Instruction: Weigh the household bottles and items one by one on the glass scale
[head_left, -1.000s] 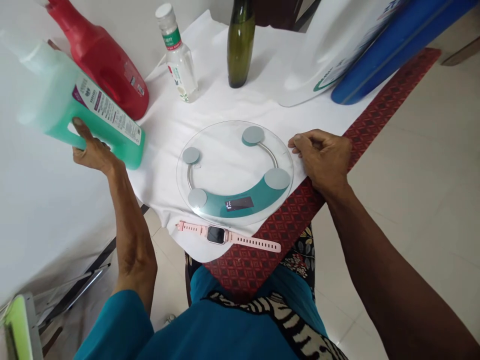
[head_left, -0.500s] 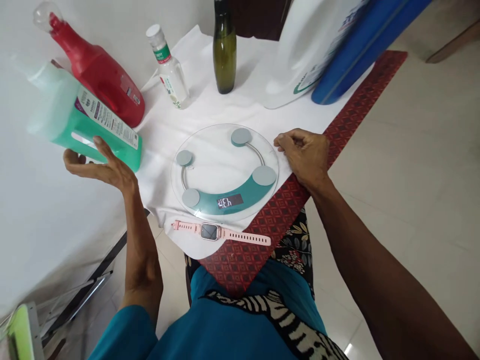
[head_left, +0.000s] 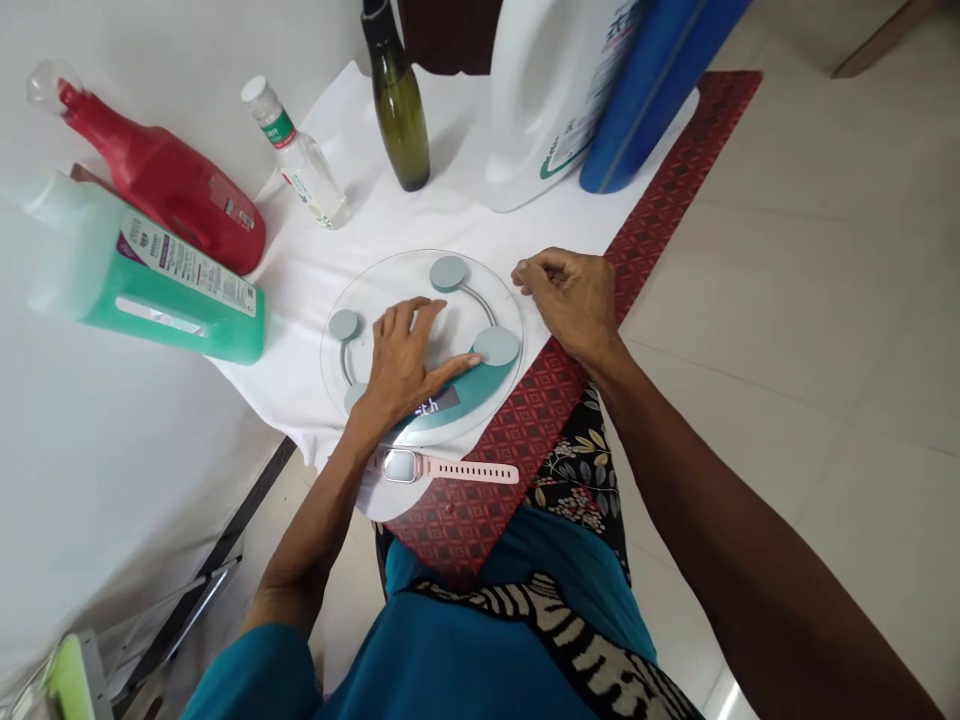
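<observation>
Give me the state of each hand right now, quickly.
Left hand: open, fingers spread over the scale, holding nothing; contact can't be told.
Right hand: fingers curled closed beside the scale, nothing visible in its grip.

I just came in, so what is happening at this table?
A person's left hand, open and empty, is over a round glass scale with a lit display. The right hand is loosely curled beside its edge. A pink-strapped smartwatch lies in front. The jug of green liquid, red bottle and other bottles stand around the scale, with neither hand on them.
</observation>
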